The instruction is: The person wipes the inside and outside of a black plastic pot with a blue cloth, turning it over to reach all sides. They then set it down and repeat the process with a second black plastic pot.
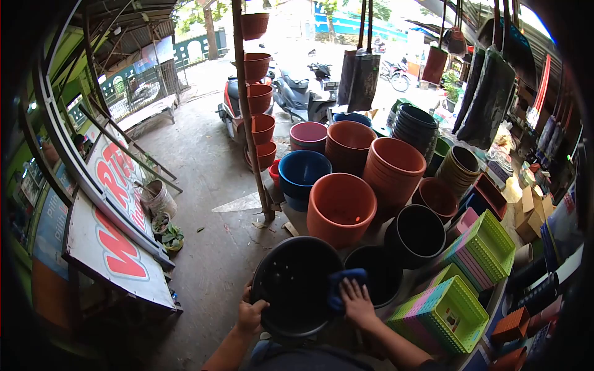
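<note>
Left hand (250, 314), fingers gripping black pot (294, 300), right hand (357, 301) palm-down, fingers spread on blue cloth (335, 289)

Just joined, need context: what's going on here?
A person's left hand grips the left rim of a black basin, while the right hand, fingers spread, presses a blue cloth at its right edge. Small pale spots show inside the basin; I can't tell what they are. An orange pot stands just beyond it.
</note>
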Demonstrator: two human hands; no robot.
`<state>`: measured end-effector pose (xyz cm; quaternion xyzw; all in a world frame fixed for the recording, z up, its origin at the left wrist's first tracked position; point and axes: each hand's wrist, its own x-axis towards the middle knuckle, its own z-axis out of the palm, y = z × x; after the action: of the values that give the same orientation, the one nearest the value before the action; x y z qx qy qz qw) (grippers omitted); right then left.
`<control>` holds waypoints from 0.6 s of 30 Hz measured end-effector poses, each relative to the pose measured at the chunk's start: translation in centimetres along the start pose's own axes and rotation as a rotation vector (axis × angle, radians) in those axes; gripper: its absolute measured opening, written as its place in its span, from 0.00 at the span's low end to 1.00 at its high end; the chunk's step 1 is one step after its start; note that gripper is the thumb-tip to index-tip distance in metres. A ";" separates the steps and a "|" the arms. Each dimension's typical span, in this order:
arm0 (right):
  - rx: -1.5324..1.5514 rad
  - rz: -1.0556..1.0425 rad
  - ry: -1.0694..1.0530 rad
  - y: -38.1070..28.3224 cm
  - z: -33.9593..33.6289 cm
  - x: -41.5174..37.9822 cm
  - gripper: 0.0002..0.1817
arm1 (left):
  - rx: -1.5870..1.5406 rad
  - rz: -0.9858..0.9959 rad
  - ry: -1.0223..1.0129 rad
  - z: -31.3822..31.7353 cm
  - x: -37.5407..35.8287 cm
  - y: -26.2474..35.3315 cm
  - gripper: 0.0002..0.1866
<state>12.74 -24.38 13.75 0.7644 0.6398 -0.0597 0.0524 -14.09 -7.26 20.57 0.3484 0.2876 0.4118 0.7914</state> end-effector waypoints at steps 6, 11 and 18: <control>0.435 0.198 0.384 -0.2 -4.2 4.9 0.52 | 0.115 -0.121 -0.163 0.6 -0.7 -2.8 0.34; 0.523 -0.260 0.323 -7.6 -8.5 6.8 0.54 | -0.033 -0.224 -0.128 3.7 -0.4 -2.7 0.31; 0.946 -0.509 -0.197 -13.8 -6.2 1.6 0.52 | -0.169 -0.242 0.096 -1.2 1.7 -2.6 0.17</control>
<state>-0.45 -19.45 19.55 0.5165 0.6999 -0.4230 -0.2538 -12.96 -6.52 17.50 0.2234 0.3292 0.3523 0.8471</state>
